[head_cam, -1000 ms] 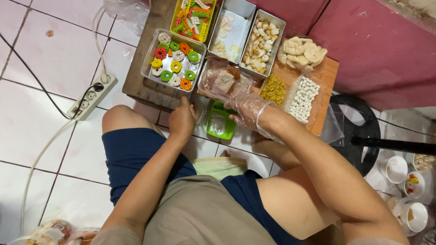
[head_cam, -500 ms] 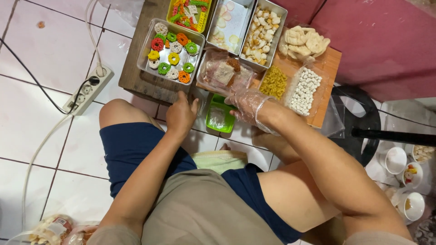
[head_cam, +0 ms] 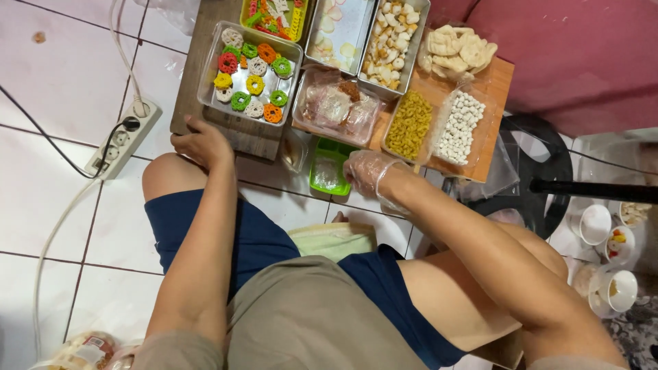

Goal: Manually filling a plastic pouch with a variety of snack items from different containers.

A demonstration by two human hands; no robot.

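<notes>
From my remote feed, the seated person's left hand (head_cam: 200,142) rests bare on the near edge of the low wooden board (head_cam: 205,103) that serves as a table, fingers loosely curled together against the wood and clasping nothing. Just beyond it sits a metal tray of coloured ring crackers (head_cam: 250,72), red, green, yellow, orange and white. The right hand (head_cam: 367,171), sheathed in a thin clear plastic glove, hovers beside the right rim of a small green container (head_cam: 329,168) that stands on the tiled floor between the knees and the boards; its fingers are bent inward, and I cannot tell whether they pinch anything, since the glove blurs the fingertips. Far of that hand lies a clear bag of pale and brown crackers (head_cam: 339,106), and to its right a tray of yellow spiral crackers (head_cam: 410,125) and a bag of small white pellets (head_cam: 458,127), both on an orange board (head_cam: 497,89). Farther back stand a tray of white chunks (head_cam: 394,38) and a heap of pale puffed crackers (head_cam: 456,48). On the left, a white power strip (head_cam: 123,137) lies on the floor.
</notes>
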